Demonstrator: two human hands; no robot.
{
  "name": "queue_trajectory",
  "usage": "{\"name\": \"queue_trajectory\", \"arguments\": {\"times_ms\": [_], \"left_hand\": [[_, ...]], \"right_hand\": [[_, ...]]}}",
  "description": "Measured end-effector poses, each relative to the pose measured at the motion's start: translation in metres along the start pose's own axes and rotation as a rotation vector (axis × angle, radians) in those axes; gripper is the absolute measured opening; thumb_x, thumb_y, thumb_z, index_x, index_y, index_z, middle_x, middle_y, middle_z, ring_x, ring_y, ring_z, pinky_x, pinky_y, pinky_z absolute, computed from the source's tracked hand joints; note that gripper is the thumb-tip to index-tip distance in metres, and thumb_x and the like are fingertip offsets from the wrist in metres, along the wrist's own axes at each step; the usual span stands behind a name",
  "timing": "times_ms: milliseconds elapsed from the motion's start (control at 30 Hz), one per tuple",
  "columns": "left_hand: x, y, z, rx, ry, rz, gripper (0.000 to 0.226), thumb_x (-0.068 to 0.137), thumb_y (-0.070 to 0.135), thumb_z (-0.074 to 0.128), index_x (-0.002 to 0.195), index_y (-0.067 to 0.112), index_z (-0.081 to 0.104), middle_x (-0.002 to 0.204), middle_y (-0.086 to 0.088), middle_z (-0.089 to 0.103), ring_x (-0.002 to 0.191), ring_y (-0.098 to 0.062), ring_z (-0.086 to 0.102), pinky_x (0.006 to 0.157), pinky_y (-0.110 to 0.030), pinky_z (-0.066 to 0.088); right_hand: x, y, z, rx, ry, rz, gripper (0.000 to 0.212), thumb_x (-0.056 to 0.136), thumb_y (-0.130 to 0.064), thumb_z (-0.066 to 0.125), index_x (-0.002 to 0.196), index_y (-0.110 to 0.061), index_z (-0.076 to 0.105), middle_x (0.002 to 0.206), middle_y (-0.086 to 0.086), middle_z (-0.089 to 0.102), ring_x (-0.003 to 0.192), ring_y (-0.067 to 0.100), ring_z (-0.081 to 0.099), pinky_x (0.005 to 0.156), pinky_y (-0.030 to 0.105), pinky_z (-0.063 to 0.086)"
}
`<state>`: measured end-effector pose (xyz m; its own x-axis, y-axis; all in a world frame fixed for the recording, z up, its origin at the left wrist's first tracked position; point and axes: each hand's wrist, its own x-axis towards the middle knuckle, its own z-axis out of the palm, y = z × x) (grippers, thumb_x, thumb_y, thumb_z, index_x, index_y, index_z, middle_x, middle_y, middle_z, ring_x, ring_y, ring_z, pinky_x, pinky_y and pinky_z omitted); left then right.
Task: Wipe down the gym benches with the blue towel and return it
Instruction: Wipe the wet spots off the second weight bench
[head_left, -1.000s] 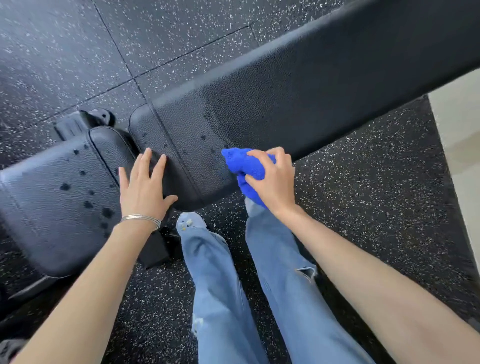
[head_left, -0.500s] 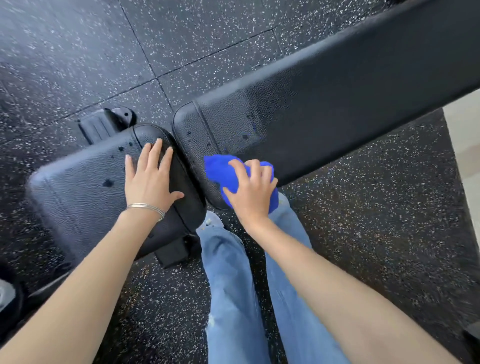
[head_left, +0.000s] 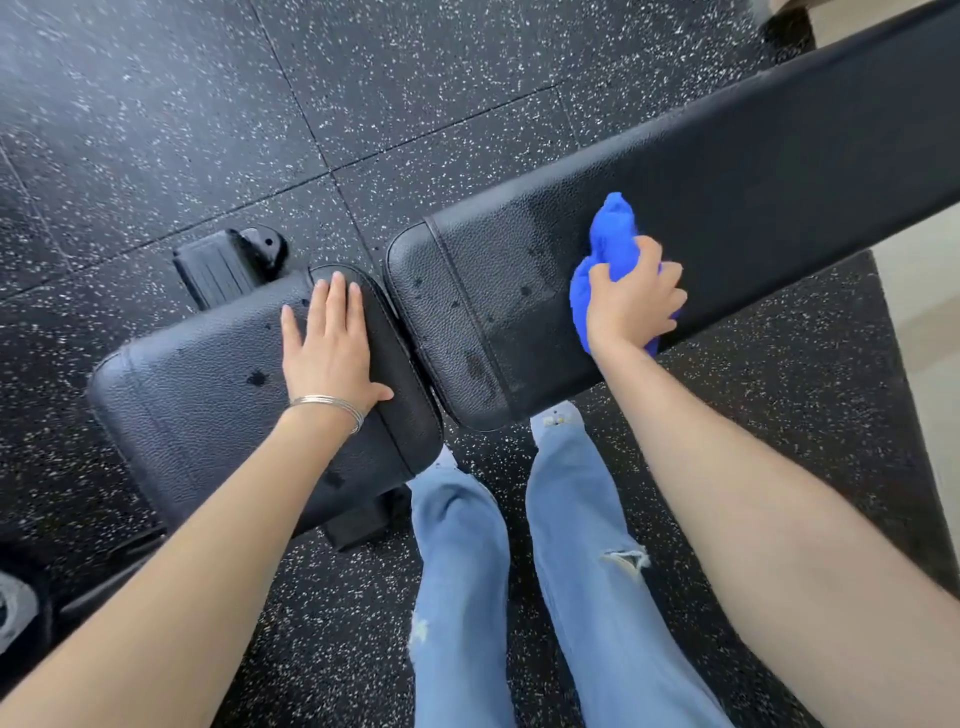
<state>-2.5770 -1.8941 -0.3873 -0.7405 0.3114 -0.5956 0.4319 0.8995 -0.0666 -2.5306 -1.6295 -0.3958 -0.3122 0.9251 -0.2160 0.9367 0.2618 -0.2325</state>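
Clutching crumpled blue towel (head_left: 613, 234) in right grip (head_left: 631, 306) at near edge of long black padded worktop (head_left: 779, 171), 3 o'clock; left grip (head_left: 327, 348), fingers straight, on black seat pad (head_left: 182, 395), 9 o'clock; room toward 2 o'clock.

Back pad (head_left: 753, 171) lies bare from the blue towel (head_left: 610, 234), gripped by the right hand (head_left: 631, 304), out to the upper right, and from the towel back to its rounded end. The left hand (head_left: 327, 343), flat, occupies the right end of the seat pad (head_left: 197, 400); the left part is bare. A narrow gap (head_left: 434, 402) parts the pads. Legs (head_left: 460, 545) stand at the near edge; a frame bracket (head_left: 228, 265) juts behind the seat pad
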Motion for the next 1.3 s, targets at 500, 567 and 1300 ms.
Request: {"name": "queue_trajectory", "arguments": {"times_ms": [500, 567, 1300], "left_hand": [[-0.002, 0.006, -0.004, 0.006, -0.044, -0.048, 0.123, 0.068, 0.054, 0.073, 0.149, 0.01, -0.008, 0.159, -0.004, -0.009, 0.147, -0.02, -0.006, 0.115, -0.057, 0.007], [-0.002, 0.007, -0.004, -0.001, -0.047, -0.056, 0.122, 0.069, 0.053, 0.073, 0.149, 0.01, -0.009, 0.159, -0.003, -0.01, 0.147, -0.019, -0.007, 0.115, -0.057, 0.007], [0.009, 0.006, -0.011, -0.076, -0.113, -0.202, 0.144, 0.05, 0.051, 0.085, 0.148, 0.013, -0.013, 0.159, -0.006, -0.01, 0.147, -0.021, -0.008, 0.115, -0.056, 0.002]], "right_hand": [[0.018, -0.011, -0.001, -0.257, -0.19, -0.959, 0.044, 0.067, -0.029, 0.072, 0.111, -0.028, 0.065, 0.106, 0.007, 0.06, 0.095, 0.032, 0.054, 0.077, 0.045, 0.047], [0.043, -0.024, 0.0, -0.092, -0.152, -0.434, 0.041, 0.077, -0.029, 0.061, 0.118, -0.031, 0.057, 0.114, 0.007, 0.055, 0.105, 0.031, 0.049, 0.086, 0.044, 0.045], [0.077, -0.105, 0.01, -0.25, -0.187, -0.489, 0.04, 0.081, -0.036, 0.054, 0.12, -0.026, 0.053, 0.123, 0.009, 0.052, 0.114, 0.033, 0.046, 0.092, 0.044, 0.037]]}}
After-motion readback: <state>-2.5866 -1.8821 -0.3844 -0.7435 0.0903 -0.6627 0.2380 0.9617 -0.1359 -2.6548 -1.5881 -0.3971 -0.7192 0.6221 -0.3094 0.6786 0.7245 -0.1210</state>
